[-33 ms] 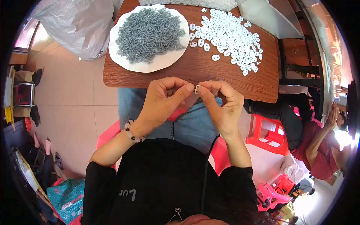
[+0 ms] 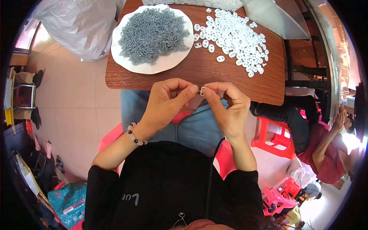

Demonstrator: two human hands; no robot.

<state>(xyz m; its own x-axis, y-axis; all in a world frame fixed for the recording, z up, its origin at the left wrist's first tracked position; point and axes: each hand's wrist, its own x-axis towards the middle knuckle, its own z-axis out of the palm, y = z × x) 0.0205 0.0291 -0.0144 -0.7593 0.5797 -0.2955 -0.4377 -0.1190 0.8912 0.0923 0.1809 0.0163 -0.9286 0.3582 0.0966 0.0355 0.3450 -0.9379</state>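
My left hand (image 2: 168,100) is closed in a pinch, thumb against forefinger, at the table's near edge. What it holds is mostly hidden; only a small dark tip shows beyond the thumb. Facing it, my right hand (image 2: 227,105) pinches a small white oval plastic piece (image 2: 202,91) between thumb and forefinger. The two pinches almost meet. Beyond my hands, a white wavy-rimmed plate (image 2: 168,64) carries a heap of small grey spring-like pieces (image 2: 153,36). Right of it, many white oval plastic pieces with two holes (image 2: 234,32) lie loose on the brown table (image 2: 172,78).
A translucent plastic bag (image 2: 78,28) stands left of the table. A grey-white panel (image 2: 274,19) borders its far right corner. Red stools (image 2: 274,136) and a seated person in dark red (image 2: 324,153) are on the right. A teal bag (image 2: 69,203) lies at lower left.
My right hand has shifted very slightly to the right with the white oval piece. My left hand and the heaps look unmoved.
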